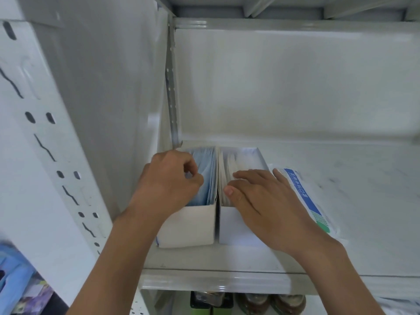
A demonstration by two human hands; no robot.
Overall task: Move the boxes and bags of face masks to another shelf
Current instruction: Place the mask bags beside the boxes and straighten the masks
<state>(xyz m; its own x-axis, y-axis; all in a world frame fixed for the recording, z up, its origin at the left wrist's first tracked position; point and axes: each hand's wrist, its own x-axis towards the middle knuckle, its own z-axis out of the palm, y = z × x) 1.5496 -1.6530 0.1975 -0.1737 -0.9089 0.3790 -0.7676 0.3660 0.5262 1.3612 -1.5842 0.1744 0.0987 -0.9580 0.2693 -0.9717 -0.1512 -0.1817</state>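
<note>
Two open white boxes stand side by side at the left end of a white shelf (341,258). The left box (191,226) holds blue face masks on edge; my left hand (166,183) hangs over its left side with fingers curled at the masks' top edges. The right box (236,228) holds white masks; my right hand (266,201) lies flat over it, fingers straight, touching the masks. A bag of masks (306,201) with a blue and green label lies just right of that box, partly under my right hand.
The shelf's white side wall (109,110) rises close on the left, the back wall behind the boxes. To the right of the bag lies bare shelf. Jars and a green container (211,303) sit on the shelf below. Blue packaging (13,276) shows at the lower left.
</note>
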